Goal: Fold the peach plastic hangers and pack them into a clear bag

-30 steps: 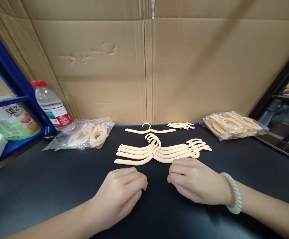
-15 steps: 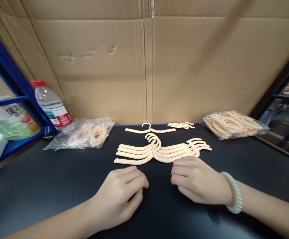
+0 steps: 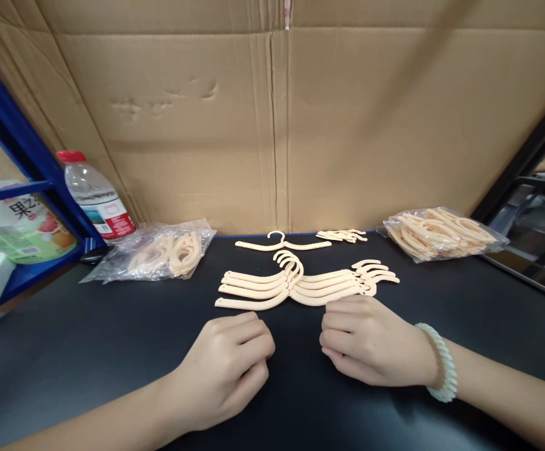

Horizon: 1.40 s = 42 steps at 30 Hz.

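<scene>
Beige hangers [image 3: 290,290] lie unmoved this past second, work paused: my left hand [image 3: 230,364] and right hand [image 3: 370,341] curled, seemingly empty.

A black tabletop [image 3: 113,351] carries overlapping cream hangers [image 3: 291,292] just beyond the left hand [image 3: 228,369] and right hand [image 3: 371,341], with hooked pieces [image 3: 373,268] past the right. Farther off lie a lone hanger [image 3: 272,248], small pieces [image 3: 341,236], a clear bag [image 3: 188,254] outward of the left hand, and a fuller bag [image 3: 441,235] outward of the right. A bottle [image 3: 98,197] perhaps stands there too.
</scene>
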Available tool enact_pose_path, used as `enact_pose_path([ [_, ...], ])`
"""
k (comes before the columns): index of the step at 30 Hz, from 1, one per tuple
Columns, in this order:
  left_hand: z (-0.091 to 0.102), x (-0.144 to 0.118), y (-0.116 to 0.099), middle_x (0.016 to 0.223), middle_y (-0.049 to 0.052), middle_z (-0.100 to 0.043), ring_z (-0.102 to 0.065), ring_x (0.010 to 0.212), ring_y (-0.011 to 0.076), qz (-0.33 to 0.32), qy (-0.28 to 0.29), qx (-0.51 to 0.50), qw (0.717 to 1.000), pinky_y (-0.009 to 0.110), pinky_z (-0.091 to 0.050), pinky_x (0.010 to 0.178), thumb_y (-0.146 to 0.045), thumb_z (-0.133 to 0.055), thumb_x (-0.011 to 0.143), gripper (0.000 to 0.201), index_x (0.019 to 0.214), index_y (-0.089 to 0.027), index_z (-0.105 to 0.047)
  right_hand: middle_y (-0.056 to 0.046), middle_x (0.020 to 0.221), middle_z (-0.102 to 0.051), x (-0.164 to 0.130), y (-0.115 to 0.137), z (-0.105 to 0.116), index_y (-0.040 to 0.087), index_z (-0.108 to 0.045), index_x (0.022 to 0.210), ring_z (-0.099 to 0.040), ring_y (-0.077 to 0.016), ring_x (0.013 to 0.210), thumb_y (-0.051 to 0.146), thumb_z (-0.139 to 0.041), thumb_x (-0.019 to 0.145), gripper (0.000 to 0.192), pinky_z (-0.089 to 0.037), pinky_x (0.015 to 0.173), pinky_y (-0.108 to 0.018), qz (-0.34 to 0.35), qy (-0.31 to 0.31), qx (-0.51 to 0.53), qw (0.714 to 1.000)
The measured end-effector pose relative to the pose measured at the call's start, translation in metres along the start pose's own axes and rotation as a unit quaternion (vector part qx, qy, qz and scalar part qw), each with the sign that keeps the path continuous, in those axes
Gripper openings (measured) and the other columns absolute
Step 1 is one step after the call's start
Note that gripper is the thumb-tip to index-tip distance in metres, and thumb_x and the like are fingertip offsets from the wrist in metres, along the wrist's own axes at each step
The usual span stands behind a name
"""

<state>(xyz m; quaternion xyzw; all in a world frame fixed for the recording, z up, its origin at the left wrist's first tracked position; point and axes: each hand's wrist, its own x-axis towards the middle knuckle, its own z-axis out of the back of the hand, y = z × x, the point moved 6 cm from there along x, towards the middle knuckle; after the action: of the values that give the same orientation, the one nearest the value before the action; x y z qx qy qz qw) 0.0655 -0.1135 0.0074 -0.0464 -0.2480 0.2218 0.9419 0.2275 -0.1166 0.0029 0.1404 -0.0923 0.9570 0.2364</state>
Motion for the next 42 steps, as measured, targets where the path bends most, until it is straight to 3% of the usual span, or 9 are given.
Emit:
enact_pose_path([
  [13, 0.000, -0.002, 0.002, 0.073, 0.002, -0.059, -0.050, 0.064, 0.0151, -0.004, 0.002, -0.010, 1.000, 0.027, -0.038, 0.058, -0.004, -0.038, 0.085, 0.020, 0.080, -0.019, -0.050, -0.003, 0.067, -0.052, -0.001, 0.003, 0.004, 0.017, -0.059, 0.075, -0.042, -0.0170, 0.063, 0.011, -0.040, 0.087, 0.023, -0.029, 0.056, -0.031, 0.027, -0.016, -0.009, 0.999],
  [19, 0.002, 0.001, -0.001, 0.069, 0.001, -0.058, -0.051, 0.060, 0.0141, 0.006, -0.017, -0.013, 1.000, 0.025, -0.039, 0.055, -0.009, -0.044, 0.083, 0.014, 0.079, -0.019, -0.053, -0.002, 0.068, -0.056, -0.001, 0.003, 0.009, 0.017, -0.063, 0.086, -0.047, -0.0164, 0.064, 0.013, -0.039, 0.095, 0.026, -0.032, 0.056, -0.030, 0.023, -0.037, -0.007, 0.999],
  [22, 0.003, 0.001, -0.001, 0.065, 0.001, -0.057, -0.051, 0.058, 0.0137, 0.010, -0.032, 0.002, 0.999, 0.024, -0.040, 0.054, -0.016, -0.050, 0.084, 0.011, 0.074, -0.019, -0.053, -0.002, 0.073, -0.061, -0.001, -0.001, 0.013, 0.017, -0.064, 0.093, -0.052, -0.0150, 0.068, 0.016, -0.039, 0.098, 0.026, -0.037, 0.059, -0.029, 0.002, -0.060, 0.045, 0.997],
  [25, 0.006, 0.001, 0.003, 0.064, 0.001, -0.056, -0.052, 0.058, 0.0133, 0.020, -0.050, 0.011, 0.998, 0.023, -0.041, 0.054, -0.017, -0.051, 0.086, 0.013, 0.073, -0.019, -0.055, -0.002, 0.078, -0.065, -0.002, -0.013, 0.016, 0.019, -0.065, 0.091, -0.056, -0.0137, 0.073, 0.020, -0.048, 0.097, 0.018, -0.042, 0.066, -0.027, -0.032, -0.100, 0.168, 0.980],
  [28, 0.012, 0.002, 0.010, 0.066, 0.001, -0.057, -0.053, 0.060, 0.0132, 0.040, -0.065, 0.021, 0.997, 0.023, -0.042, 0.057, -0.017, -0.050, 0.087, 0.015, 0.075, -0.019, -0.058, -0.001, 0.072, -0.064, -0.005, -0.038, 0.020, 0.018, -0.064, 0.077, -0.057, -0.0135, 0.067, 0.026, -0.059, 0.092, 0.018, -0.044, 0.065, -0.026, -0.099, -0.153, 0.244, 0.953],
  [32, 0.025, 0.005, 0.027, 0.072, 0.002, -0.060, -0.056, 0.067, 0.0143, 0.065, -0.094, 0.046, 0.992, 0.025, -0.045, 0.064, -0.018, -0.050, 0.088, 0.014, 0.079, -0.018, -0.060, -0.003, 0.072, -0.064, -0.025, -0.093, 0.027, 0.017, -0.063, 0.073, -0.058, -0.0155, 0.065, 0.032, -0.053, 0.093, 0.026, -0.044, 0.060, -0.027, -0.243, -0.216, 0.204, 0.923],
  [37, 0.036, 0.010, 0.059, 0.080, 0.003, -0.062, -0.059, 0.074, 0.0153, 0.118, -0.099, 0.087, 0.984, 0.026, -0.046, 0.068, -0.021, -0.048, 0.089, 0.012, 0.086, -0.018, -0.059, -0.006, 0.077, -0.069, -0.066, -0.169, 0.025, 0.016, -0.065, 0.082, -0.059, -0.0180, 0.064, 0.027, -0.046, 0.089, 0.023, -0.044, 0.059, -0.029, -0.365, -0.213, 0.074, 0.903],
  [42, 0.039, 0.021, 0.085, 0.081, 0.003, -0.062, -0.059, 0.077, 0.0171, 0.145, -0.088, 0.111, 0.979, 0.029, -0.046, 0.070, -0.021, -0.045, 0.088, 0.013, 0.087, -0.018, -0.057, -0.009, 0.081, -0.071, -0.094, -0.213, 0.014, 0.015, -0.067, 0.085, -0.063, -0.0223, 0.074, 0.022, -0.043, 0.086, 0.025, -0.047, 0.069, -0.035, -0.396, -0.202, 0.040, 0.895],
])
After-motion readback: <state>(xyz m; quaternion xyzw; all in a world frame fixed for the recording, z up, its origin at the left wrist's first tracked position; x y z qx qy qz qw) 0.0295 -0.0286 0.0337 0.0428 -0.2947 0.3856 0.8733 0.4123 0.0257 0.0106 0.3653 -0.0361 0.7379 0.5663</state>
